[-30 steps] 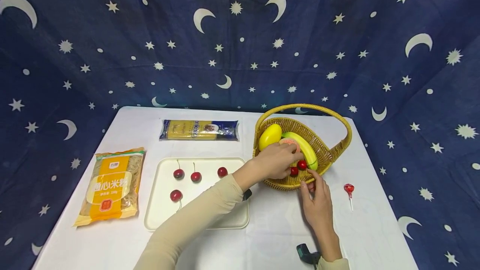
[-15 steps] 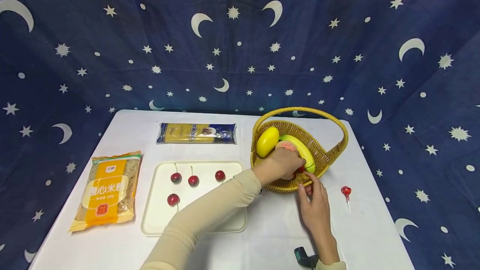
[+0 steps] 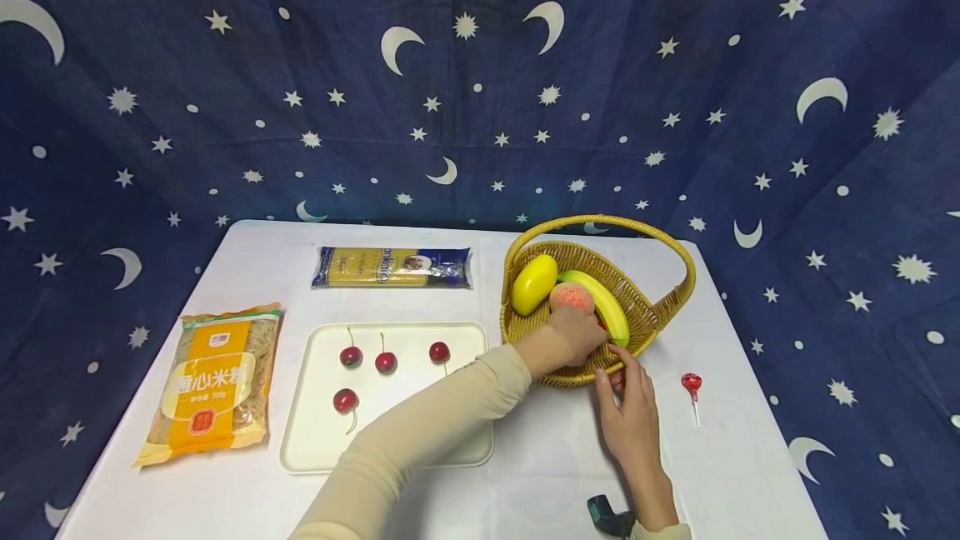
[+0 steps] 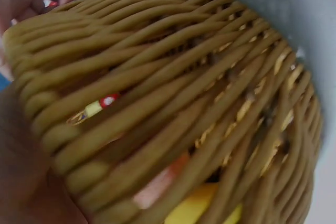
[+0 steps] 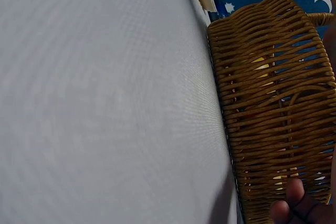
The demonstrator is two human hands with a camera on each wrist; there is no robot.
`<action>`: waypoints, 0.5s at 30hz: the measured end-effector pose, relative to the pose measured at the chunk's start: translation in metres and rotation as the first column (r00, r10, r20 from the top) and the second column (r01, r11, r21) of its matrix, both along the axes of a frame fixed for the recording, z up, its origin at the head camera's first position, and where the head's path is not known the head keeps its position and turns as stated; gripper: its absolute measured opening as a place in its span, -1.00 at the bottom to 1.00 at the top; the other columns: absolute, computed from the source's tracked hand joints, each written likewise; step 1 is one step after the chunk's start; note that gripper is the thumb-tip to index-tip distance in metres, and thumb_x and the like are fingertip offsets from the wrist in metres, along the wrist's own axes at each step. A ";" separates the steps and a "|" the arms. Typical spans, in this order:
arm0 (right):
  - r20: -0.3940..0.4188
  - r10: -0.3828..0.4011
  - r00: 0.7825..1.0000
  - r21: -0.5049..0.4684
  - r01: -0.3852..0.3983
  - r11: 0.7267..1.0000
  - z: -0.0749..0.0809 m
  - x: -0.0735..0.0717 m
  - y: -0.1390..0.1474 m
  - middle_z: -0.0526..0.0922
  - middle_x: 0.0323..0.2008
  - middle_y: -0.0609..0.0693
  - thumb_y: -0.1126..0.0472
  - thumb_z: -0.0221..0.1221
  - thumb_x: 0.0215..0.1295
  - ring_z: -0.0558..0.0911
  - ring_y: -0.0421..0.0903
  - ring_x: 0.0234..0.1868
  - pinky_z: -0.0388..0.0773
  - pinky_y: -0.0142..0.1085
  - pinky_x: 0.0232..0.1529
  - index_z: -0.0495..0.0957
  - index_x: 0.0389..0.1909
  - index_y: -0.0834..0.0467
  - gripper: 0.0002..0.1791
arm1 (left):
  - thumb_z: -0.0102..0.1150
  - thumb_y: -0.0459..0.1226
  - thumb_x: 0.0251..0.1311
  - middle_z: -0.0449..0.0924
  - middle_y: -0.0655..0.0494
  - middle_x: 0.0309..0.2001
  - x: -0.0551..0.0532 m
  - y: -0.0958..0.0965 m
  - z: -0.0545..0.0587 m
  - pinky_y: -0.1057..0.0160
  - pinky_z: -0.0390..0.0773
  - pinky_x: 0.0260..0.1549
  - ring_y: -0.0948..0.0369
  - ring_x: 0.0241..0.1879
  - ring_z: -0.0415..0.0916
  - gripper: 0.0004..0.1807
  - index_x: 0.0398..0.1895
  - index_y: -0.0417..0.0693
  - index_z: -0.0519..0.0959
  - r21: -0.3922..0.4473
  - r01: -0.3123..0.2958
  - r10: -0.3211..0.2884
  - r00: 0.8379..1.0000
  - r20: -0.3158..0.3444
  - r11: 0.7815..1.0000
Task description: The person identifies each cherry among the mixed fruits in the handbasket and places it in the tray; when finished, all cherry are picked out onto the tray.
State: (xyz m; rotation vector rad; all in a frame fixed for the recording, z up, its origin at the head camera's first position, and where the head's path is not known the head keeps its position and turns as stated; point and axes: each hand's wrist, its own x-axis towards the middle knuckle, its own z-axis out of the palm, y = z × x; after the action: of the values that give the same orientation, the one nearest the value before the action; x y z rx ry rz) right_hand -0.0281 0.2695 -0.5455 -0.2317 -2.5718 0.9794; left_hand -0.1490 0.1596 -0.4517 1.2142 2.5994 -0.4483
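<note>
Left hand lowered into the wicker basket over its near side, back of the hand uppermost; fingertips hidden, so cannot tell whether they are clamped on anything. A small red patch shows just beyond the fingers, mostly covered. Right hand at the basket's near right rim, outside the weave, index finger touching the rim and thumb set apart from it; whether it pinches the rim cannot be told. The two hands are near each other but apart. Within the basket: a pinkish round fruit just beyond the left hand, a yellow fruit to its left, a banana curving along its right. Basket stands upright on a white-covered table, handle arched above. Left sleeve crosses the right part of a cream tray, which bears four stemmed cherries: three in a row toward the far edge, one nearer the person. Behind the tray, a pasta packet lies lengthwise; left of the tray, an orange noodle bag. Right of the basket, a red lollipop, stick toward the person. Backdrop: dark blue cloth with pale moons and stars.
</note>
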 end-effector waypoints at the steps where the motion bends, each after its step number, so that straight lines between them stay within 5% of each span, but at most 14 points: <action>1: -0.001 -0.001 1.000 0.001 0.001 1.000 0.000 0.000 0.000 0.51 -0.24 0.09 0.15 0.21 0.54 0.45 -0.04 -0.15 0.21 -0.37 -0.13 0.45 0.40 0.13 -0.52 | 0.17 -0.10 0.53 0.72 0.45 0.19 0.001 0.000 -0.002 0.21 0.69 0.11 0.42 0.14 0.66 -0.68 0.25 0.47 0.65 -0.009 0.005 -0.005 1.000 -0.008 1.000; 15: 0.006 -0.005 1.000 0.005 0.004 1.000 0.000 0.001 -0.001 0.50 -0.23 0.10 0.15 0.21 0.54 0.45 -0.02 -0.13 0.21 -0.35 -0.12 0.44 0.42 0.13 -0.50 | 0.14 -0.14 0.57 0.77 0.42 0.08 -0.001 -0.004 -0.014 0.25 0.75 -0.01 0.41 0.03 0.71 -0.71 0.19 0.45 0.68 0.009 0.056 -0.056 0.997 -0.051 0.998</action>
State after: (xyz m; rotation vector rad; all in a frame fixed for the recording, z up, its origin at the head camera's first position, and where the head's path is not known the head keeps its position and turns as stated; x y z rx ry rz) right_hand -0.0271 0.2688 -0.5451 -0.2395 -2.5779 0.9720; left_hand -0.1505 0.1554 -0.4660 1.2981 2.6181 -0.4829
